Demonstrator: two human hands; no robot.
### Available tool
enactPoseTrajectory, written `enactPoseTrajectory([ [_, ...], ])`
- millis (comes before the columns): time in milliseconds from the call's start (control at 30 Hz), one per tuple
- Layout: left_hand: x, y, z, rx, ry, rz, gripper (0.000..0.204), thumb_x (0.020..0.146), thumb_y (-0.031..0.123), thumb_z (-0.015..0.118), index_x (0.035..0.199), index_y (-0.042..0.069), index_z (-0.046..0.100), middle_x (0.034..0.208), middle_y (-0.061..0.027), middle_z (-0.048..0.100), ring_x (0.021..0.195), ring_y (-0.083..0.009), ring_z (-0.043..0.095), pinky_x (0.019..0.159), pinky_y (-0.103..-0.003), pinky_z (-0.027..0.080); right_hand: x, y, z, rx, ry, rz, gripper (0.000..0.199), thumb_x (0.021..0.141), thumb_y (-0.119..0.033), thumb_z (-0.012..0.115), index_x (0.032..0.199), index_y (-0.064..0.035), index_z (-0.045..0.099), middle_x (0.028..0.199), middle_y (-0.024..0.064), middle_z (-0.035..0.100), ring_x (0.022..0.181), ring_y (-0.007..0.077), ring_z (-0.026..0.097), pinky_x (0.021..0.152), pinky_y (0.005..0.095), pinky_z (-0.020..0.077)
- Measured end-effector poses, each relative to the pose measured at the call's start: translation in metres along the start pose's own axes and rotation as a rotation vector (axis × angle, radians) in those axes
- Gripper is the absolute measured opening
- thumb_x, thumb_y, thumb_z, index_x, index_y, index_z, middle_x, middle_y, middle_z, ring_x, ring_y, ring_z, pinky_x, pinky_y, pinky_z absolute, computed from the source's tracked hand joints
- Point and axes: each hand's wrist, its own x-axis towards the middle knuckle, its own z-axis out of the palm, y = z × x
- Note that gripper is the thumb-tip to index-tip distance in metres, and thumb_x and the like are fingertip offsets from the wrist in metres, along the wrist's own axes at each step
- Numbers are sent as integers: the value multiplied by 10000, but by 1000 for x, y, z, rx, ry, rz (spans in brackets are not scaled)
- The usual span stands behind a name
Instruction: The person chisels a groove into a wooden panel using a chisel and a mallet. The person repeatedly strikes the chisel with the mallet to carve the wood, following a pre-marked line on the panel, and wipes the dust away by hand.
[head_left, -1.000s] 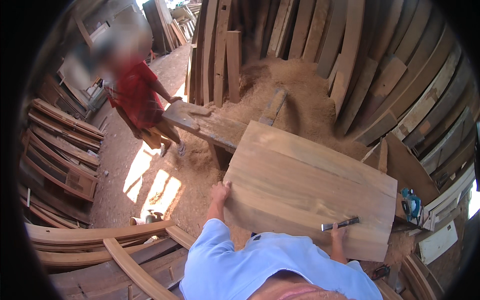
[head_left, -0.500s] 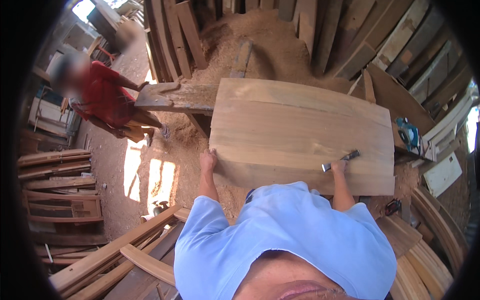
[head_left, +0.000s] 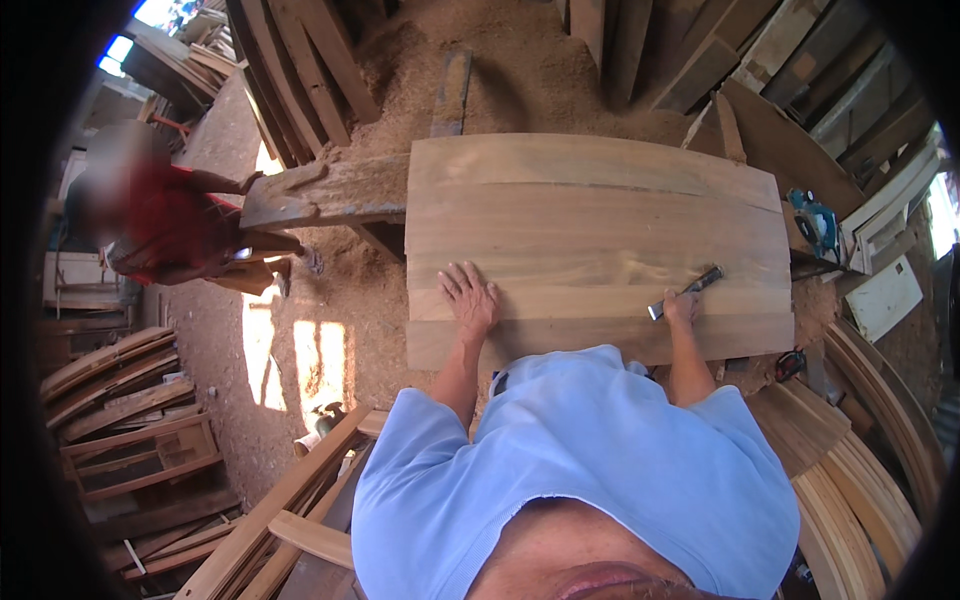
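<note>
A broad wooden panel [head_left: 590, 235], made of boards side by side, lies flat in front of me. My left hand [head_left: 471, 303] rests palm down on its left part, fingers spread, holding nothing. Over the panel's right part, my right hand [head_left: 682, 308] is closed around what looks like a chisel [head_left: 708, 281]. The tool lies slantwise, its shiny metal end toward the lower left and its dark end toward the upper right. My palm hides the tool's middle.
A worn wooden bench [head_left: 335, 192] juts out left of the panel, with a person in red [head_left: 180, 225] touching its end. A teal power tool [head_left: 815, 222] stands at the right. Sawdust [head_left: 520, 80] covers the floor behind. Stacked timber [head_left: 130, 390] lies left.
My left hand has moved from the panel's left edge onto its face, farther right and forward, fingers now spread. My right hand keeps its hold on the chisel with little movement.
</note>
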Motion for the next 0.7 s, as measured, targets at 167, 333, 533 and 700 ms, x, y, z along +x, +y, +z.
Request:
enactPoseTrajectory([
  [167, 57, 23, 10, -34, 75, 160, 742, 968, 395, 510, 1573, 8, 323, 1617, -332, 256, 1506, -565, 132, 1219, -645, 109, 11, 4, 2, -28, 23, 11, 852, 852, -414, 765, 1390, 128, 386, 1393, 316, 537, 1308, 435, 536, 1108, 486, 426],
  [333, 97, 20, 2, -44, 55, 208, 719, 966, 402, 523, 1563, 37, 361, 1605, -328, 289, 1500, -548, 185, 1213, -648, 134, -10, -16, -16, -50, -71, -6, 874, 887, -413, 748, 1417, 158, 351, 1396, 331, 532, 1298, 439, 548, 1094, 496, 438],
  [533, 114, 38, 4, -10, 15, 94, 710, 978, 433, 483, 1587, 101, 334, 1625, -341, 222, 1510, -558, 132, 1206, -673, 97, -11, -17, -18, -52, -61, 6, 725, 909, -305, 711, 1355, 169, 392, 1318, 346, 572, 1241, 451, 585, 1047, 509, 471],
  [700, 130, 70, 6, 7, -9, -94, 685, 978, 474, 438, 1611, 243, 313, 1628, -378, 153, 1503, -600, 67, 1164, -743, 38, -2, 2, -12, 110, -32, 34, 507, 907, -186, 668, 1279, 93, 467, 1196, 289, 624, 1120, 413, 634, 973, 494, 501],
])
